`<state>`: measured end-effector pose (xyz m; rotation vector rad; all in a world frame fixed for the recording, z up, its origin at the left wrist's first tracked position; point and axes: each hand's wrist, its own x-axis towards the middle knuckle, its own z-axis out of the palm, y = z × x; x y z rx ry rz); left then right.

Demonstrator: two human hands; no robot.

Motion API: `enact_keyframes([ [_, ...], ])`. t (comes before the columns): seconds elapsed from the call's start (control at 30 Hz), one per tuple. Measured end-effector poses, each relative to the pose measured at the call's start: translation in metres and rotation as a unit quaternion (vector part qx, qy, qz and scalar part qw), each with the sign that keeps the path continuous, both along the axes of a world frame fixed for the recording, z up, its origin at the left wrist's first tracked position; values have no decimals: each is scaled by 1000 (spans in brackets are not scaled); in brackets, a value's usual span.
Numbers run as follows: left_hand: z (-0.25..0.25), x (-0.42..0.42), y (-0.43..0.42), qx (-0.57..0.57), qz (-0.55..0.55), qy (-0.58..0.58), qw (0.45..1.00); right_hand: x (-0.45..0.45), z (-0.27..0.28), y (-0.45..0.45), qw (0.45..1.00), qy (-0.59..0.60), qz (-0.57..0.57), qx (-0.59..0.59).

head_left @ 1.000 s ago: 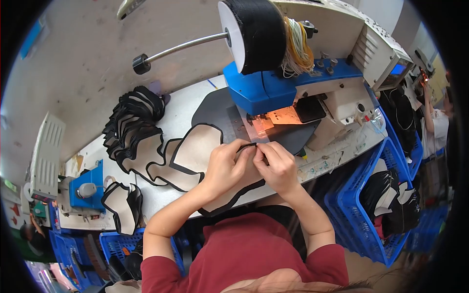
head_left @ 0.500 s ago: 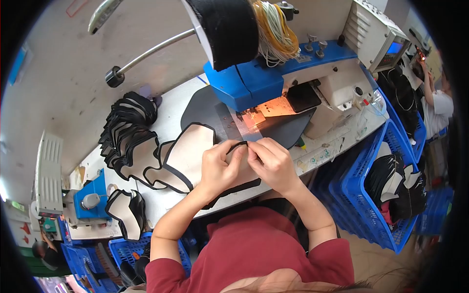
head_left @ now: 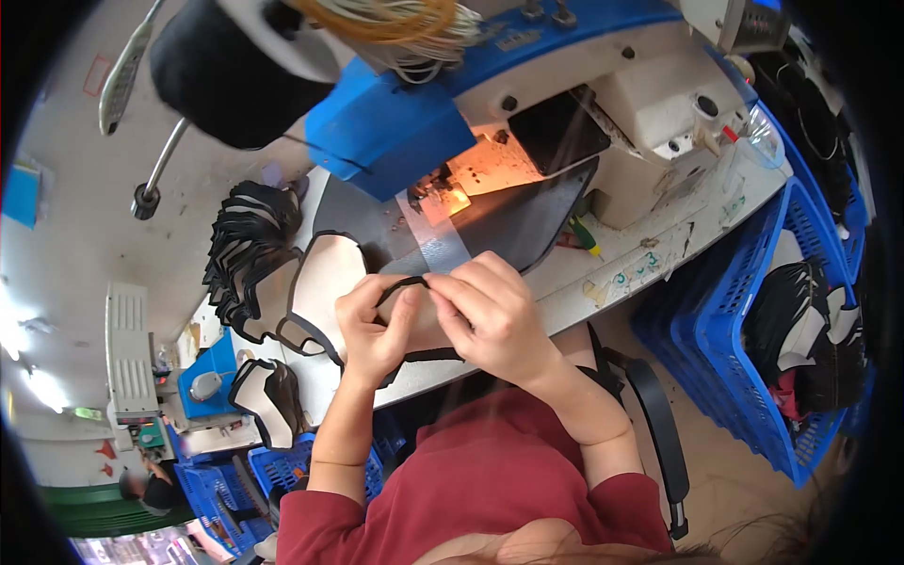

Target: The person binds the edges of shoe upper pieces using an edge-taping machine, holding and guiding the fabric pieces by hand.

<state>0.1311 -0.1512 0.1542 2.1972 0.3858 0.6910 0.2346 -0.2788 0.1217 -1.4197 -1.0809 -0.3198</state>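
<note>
Both hands pinch the black edge of a cream fabric piece with dark trim, at the front of the sewing table. My left hand is closed on the edge, thumb up; my right hand grips it just to the right, fingertips almost meeting. Part of the piece is hidden by my hands. Left of my left hand lies another cream, black-edged panel; whether it joins the held piece I cannot tell. Beyond my hands stands a blue and white sewing machine, its work area lit orange.
A fanned stack of black-edged pieces lies at the left, with a smaller pile nearer me. Blue baskets stand at the right, holding dark pieces. A green and yellow tool lies by the machine. A chair armrest is behind my right elbow.
The view has shifted and turned, so the machine appears nearer and farther left. Both hands keep their pinch on the black edge, with little change in their pose.
</note>
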Motion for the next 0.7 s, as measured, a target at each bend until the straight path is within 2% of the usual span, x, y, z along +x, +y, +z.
enact_keyframes([
  [0.33, -12, 0, 3, 65, -2, -94, 993, 2, -12, 0, 998, 10, 27, 54],
  [0.47, -14, -6, 8, 64, -4, -84, 994, 2, -16, 2, 999, -22, 22, 41],
  [0.7, -12, -9, 7, 76, 57, -61, 994, -2, -18, 8, 999, -43, 6, 8],
])
